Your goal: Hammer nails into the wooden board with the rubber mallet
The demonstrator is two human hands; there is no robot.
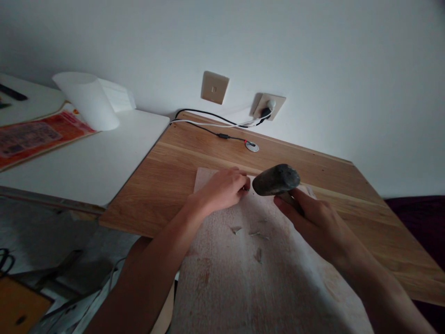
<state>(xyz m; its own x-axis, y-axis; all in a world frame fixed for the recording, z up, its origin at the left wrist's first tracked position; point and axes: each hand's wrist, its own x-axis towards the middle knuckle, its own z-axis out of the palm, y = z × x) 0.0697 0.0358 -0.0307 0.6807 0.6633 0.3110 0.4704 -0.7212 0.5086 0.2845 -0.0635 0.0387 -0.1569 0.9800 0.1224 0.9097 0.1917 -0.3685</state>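
My right hand grips a mallet by its handle, and the dark, thick cylindrical mallet head hangs above the board. Its face points to the right, with the other end close to my left hand. My left hand rests at the far end of a pale, whitish wooden board, its fingers curled and pinched together. What they hold, if anything, is too small to make out. Several small greyish slivers, one of them a bent piece, lie scattered on the board between my forearms.
The board lies on a brown wooden desk. Behind are a cable grommet, black and white cables, and a wall socket with plugs. At left, a white table holds a white paper roll and a red-orange printed sheet.
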